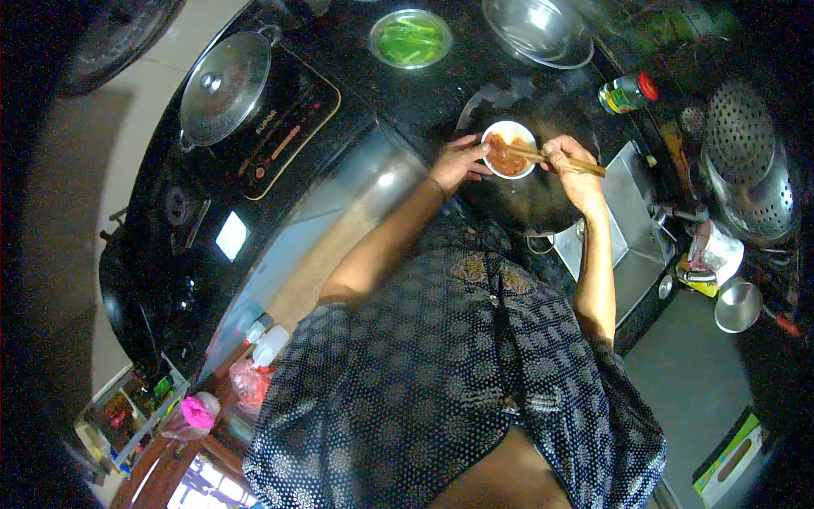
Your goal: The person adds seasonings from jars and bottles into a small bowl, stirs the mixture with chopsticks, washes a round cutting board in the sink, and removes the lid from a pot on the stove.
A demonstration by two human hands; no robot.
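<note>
My left hand (459,164) grips the left side of a small white bowl (509,123), with the thumb at its rim. Inside lie reddish-brown pieces of food, probably meat, with something pale yellow at the far side. Wooden chopsticks (582,167) are held in my right hand (569,167), close to the bowl's right edge. Their tips reach into the food. Beneath the bowl is a large, round, dark surface (540,203); whether it is a board or a pan cannot be told.
A lidded pot (229,89) sits on a Supor induction cooker (286,127) at left. Beyond the hands are a bowl of green vegetables (410,41), a metal basin (540,28) and a red-capped jar (628,93). At right stand a steel sink (642,248) and perforated metal strainers (741,127).
</note>
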